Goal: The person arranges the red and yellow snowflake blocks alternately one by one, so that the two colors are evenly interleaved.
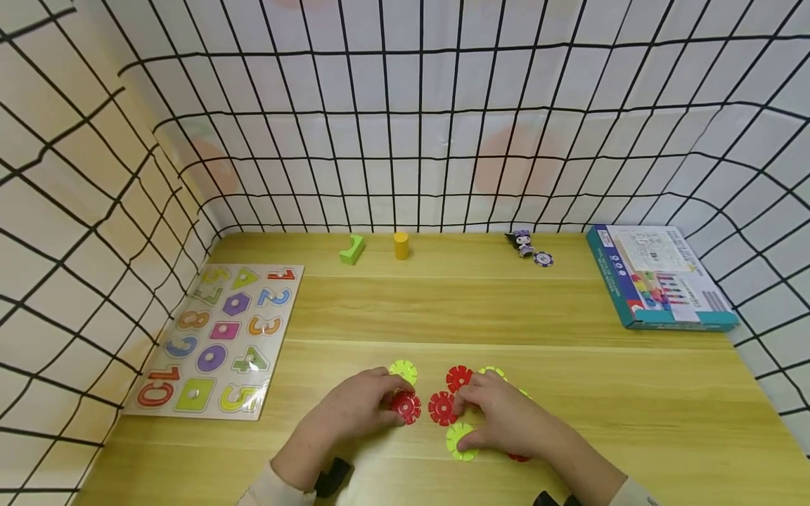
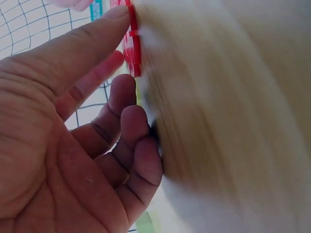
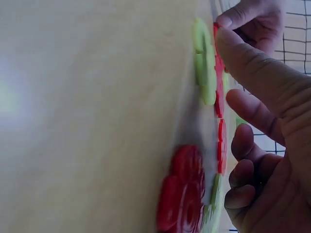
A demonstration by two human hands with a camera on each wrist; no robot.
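One red, notched, round plastic disc, on or just above the yellow wood-grain table, is pinched between the thumb and index finger of the left hand; the right hand, fingers relaxed and apart, has its thumb over a yellow-green notched disc, near a second red disc.

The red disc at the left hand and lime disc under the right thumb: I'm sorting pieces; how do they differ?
The red disc looks darker than the lime disc. The left hand grips the red disc; the right hand has its thumb over the lime disc. The lime disc is nearer the person than the red. Both are round and notched.
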